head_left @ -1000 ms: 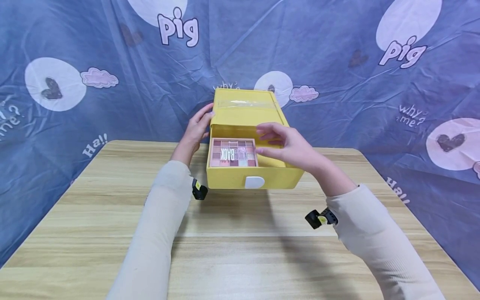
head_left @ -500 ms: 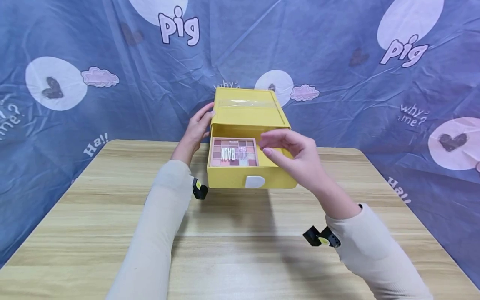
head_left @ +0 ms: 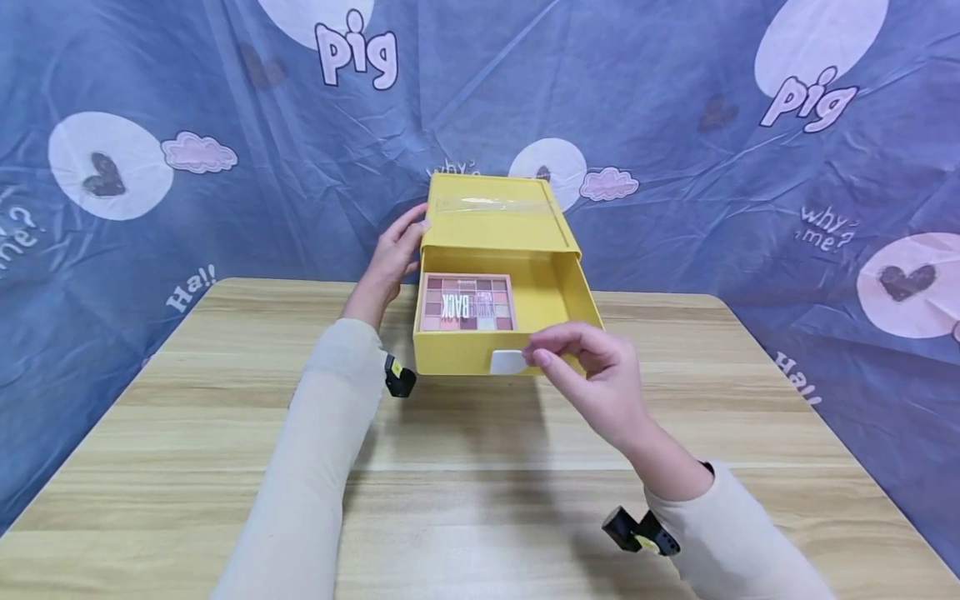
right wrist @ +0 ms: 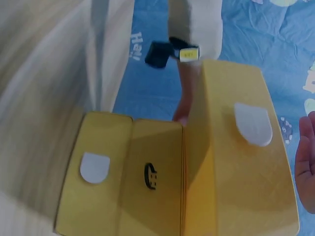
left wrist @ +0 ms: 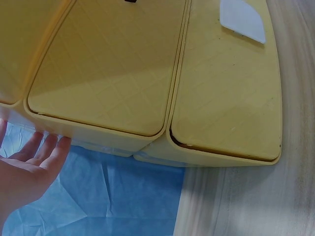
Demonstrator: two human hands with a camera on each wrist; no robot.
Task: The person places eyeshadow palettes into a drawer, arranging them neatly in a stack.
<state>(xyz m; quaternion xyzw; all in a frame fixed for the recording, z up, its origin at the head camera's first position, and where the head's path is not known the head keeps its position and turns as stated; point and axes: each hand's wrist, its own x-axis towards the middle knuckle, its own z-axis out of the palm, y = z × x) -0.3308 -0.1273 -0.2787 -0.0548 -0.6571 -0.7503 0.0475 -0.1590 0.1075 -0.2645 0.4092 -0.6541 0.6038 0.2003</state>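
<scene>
A yellow drawer cabinet (head_left: pixel 498 212) stands with its top drawer (head_left: pixel 450 357) pulled out. In that drawer, at the left, lies an eyeshadow palette (head_left: pixel 468 302) with "BACK" printed on its lid. My left hand (head_left: pixel 390 262) rests against the cabinet's left side; in the left wrist view its fingers (left wrist: pixel 58 155) touch the side wall. My right hand (head_left: pixel 600 379) is before the drawer front beside the white pull tab (head_left: pixel 507 362), fingers loosely bent and holding nothing. At the right edge of the right wrist view, the right hand (right wrist: pixel 306 164) appears apart from the tab.
Below are two closed drawers, one with a black handle (right wrist: pixel 149 176) and the lowest with a white tab (right wrist: pixel 94 167). The cabinet stands on a wooden table (head_left: pixel 225 467). Behind it hangs a blue printed cloth (head_left: pixel 300 167).
My right hand has withdrawn from over the drawer's interior, coming toward me and down to its front by the pull tab. The left hand, drawer and palette stay put.
</scene>
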